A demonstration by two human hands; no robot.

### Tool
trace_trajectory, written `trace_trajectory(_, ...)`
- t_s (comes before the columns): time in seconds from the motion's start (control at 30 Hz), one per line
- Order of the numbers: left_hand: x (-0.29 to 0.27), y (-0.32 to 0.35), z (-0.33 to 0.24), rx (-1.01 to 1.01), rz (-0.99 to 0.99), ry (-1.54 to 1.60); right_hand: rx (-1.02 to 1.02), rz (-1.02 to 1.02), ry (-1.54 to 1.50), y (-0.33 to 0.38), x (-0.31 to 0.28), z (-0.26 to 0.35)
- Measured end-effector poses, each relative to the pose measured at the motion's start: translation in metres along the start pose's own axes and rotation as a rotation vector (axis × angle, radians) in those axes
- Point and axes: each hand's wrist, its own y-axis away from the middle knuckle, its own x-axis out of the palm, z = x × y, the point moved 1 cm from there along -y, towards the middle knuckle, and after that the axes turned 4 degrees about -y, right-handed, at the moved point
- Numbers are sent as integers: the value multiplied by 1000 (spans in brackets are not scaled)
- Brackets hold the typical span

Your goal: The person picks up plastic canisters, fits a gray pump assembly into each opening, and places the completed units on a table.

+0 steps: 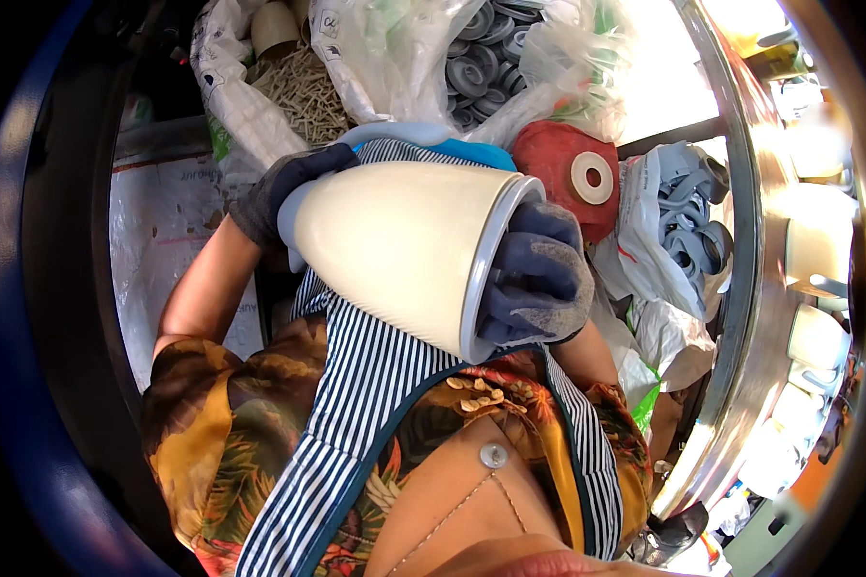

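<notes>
A large cream plastic tapered vessel (394, 250) with a grey rim lies on its side in front of my chest. My left hand (284, 188), in a dark grey glove, grips its narrow closed end. At the wide open end, my right hand (539, 279), also gloved, curls over the grey rim with fingers reaching inside. Behind the vessel a pale blue plastic piece (404, 132) and a brighter blue part (476, 152) peek out. My striped apron (356, 385) and patterned shirt fill the lower picture.
Clear plastic bags of grey round plastic parts (486, 58) sit behind. A sack of small tan sticks (308, 91) is at upper left. A red round object (573, 178) with a white ring lies right, beside grey parts in a bag (683, 216). A shiny metal rim (751, 240) curves along the right.
</notes>
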Motion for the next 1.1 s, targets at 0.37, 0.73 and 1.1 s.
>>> trace_trajectory(0.37,9,2,-10,-273,-260,393,-35,-63,-14,-21,1,18)
trace_trajectory(0.73,-23,-10,-7,231,-536,-450,631,-694,-496,-2,7,-8)
trace_trajectory(1.1,3,-13,-23,100,-612,215,638,-624,-675,2,20,-13)
